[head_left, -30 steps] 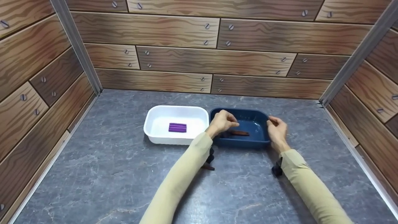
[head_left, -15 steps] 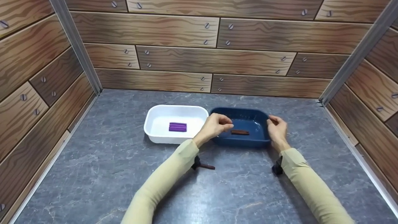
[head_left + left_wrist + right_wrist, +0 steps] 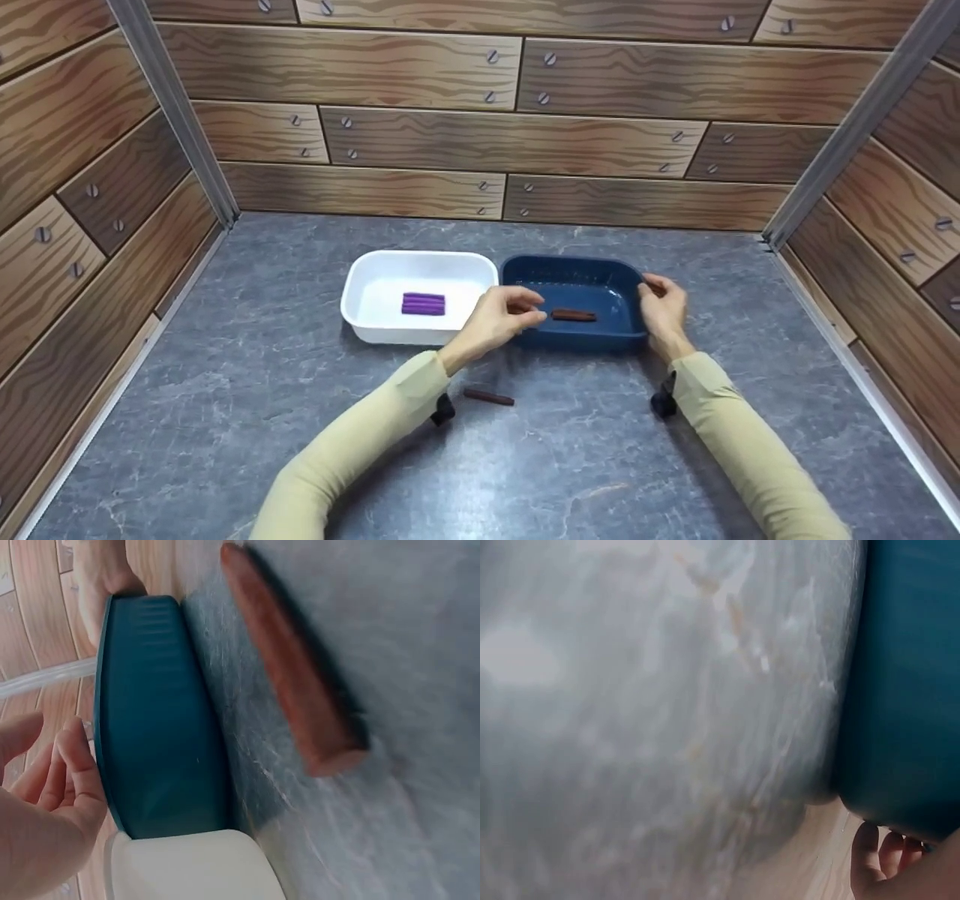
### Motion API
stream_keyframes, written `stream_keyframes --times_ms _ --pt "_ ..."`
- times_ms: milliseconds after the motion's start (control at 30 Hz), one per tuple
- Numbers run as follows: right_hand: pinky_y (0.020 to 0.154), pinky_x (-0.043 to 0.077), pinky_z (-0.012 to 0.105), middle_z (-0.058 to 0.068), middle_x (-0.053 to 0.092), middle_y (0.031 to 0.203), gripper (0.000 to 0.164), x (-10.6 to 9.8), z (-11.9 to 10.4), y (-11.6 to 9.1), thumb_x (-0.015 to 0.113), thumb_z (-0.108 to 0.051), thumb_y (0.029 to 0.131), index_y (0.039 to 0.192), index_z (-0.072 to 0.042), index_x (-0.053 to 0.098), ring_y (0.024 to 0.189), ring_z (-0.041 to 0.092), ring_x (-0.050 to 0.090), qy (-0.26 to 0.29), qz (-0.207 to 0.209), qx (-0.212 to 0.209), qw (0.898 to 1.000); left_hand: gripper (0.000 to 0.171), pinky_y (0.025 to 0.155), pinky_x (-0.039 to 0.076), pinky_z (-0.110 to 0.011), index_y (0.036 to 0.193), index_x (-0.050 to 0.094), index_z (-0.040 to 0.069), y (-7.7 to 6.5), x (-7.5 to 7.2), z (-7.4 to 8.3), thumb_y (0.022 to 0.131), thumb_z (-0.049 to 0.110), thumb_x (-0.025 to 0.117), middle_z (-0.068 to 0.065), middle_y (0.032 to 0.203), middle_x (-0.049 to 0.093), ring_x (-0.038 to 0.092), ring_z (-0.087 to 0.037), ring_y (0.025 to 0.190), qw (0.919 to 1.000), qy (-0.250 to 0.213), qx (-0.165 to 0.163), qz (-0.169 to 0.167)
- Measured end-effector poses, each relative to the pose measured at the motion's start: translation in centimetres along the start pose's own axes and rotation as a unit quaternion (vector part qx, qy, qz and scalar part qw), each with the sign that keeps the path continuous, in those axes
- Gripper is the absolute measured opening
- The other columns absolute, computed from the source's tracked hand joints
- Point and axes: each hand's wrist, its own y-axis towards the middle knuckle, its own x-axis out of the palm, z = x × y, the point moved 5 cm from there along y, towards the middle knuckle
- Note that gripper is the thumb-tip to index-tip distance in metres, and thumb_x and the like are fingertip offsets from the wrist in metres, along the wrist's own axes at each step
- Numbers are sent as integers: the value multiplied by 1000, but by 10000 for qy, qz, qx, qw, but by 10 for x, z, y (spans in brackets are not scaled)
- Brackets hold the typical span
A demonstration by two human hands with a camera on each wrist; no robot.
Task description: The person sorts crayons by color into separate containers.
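Note:
A dark blue tub [image 3: 626, 330] stands beside a white tub [image 3: 360, 289] on the grey table. One brown stick [image 3: 574, 315] lies inside the blue tub. A second brown stick [image 3: 489, 397] lies on the table in front of the tubs and fills the left wrist view [image 3: 292, 667]. My left hand [image 3: 499, 319] hovers at the blue tub's near left corner [image 3: 150, 735], fingers loosely curled and holding nothing. My right hand [image 3: 660, 304] grips the blue tub's right rim [image 3: 907, 690]. A purple ridged block [image 3: 424, 304] lies in the white tub.
Wood-patterned walls close the table in at the back and on both sides, with metal posts in the corners. Grey tabletop [image 3: 225, 420] stretches around the tubs to the front and to either side.
My left hand has drawn back out of the blue tub toward the left, leaving the brown stick inside. The stick on the table now shows fully. The right hand has stayed on the rim.

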Motion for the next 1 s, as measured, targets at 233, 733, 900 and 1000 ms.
stream_keyframes --times_ms 233,733,900,1000 --pt "89 41 22 16 57 131 36 1 0 0 49 -11 100 134 0 56 109 16 52 12 -18 6 10000 21 74 57 -49 108 73 7 -17 -14 -4 88 15 73 -7 92 74 67 -38 87 9996 -277 -61 -94" --pt "87 42 20 14 58 127 36 -1 1 1 50 -12 100 133 -2 58 105 15 53 -110 52 36 9999 20 62 50 -24 99 75 -2 -51 -42 -21 87 14 74 -3 81 70 60 -11 70 9961 -31 -183 -867" --pt "88 42 21 15 58 128 36 0 1 1 50 -12 100 134 -2 57 106 15 52 -55 26 16 10000 18 61 47 -19 98 74 -5 -61 -47 -24 87 10 73 -3 81 70 56 -5 68 9945 122 -168 -1031" --pt "88 42 21 15 57 128 36 0 0 1 50 -12 100 134 -1 57 107 16 52 -33 41 1 10000 20 59 46 -21 98 74 -5 -64 -49 -29 85 9 74 -6 83 72 56 -6 67 9931 117 -338 -1113"
